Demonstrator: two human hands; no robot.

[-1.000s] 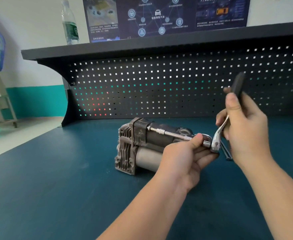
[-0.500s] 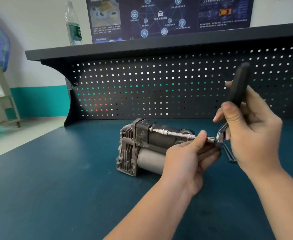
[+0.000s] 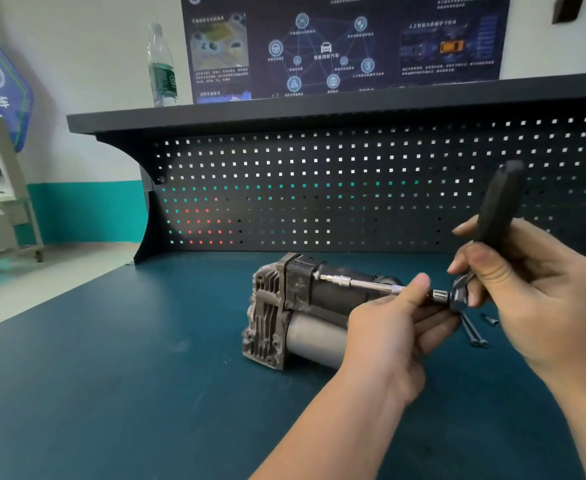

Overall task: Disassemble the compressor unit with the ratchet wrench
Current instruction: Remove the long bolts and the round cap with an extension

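The compressor unit point(image 3: 295, 313), grey cast metal with a black body and a pale cylinder, lies on its side on the blue bench top point(image 3: 111, 393). A chrome extension bar point(image 3: 360, 284) runs from a bolt on the unit's top back to the ratchet head point(image 3: 457, 299). My left hand point(image 3: 392, 337) pinches that bar near the ratchet head, thumb on top. My right hand point(image 3: 541, 292) grips the ratchet wrench's black handle point(image 3: 499, 202), which points up and slightly right.
Two long black bolts point(image 3: 473, 332) and a small bolt point(image 3: 491, 319) lie on the bench right of the unit, under my right hand. A black pegboard point(image 3: 319, 188) and shelf stand behind, with a water bottle point(image 3: 161, 67) on the shelf. A cabinet stands on the floor at far left.
The ratchet handle has swung a little to the right and more upright in my right hand. My left hand keeps its hold on the extension bar. The camera has shifted slightly.
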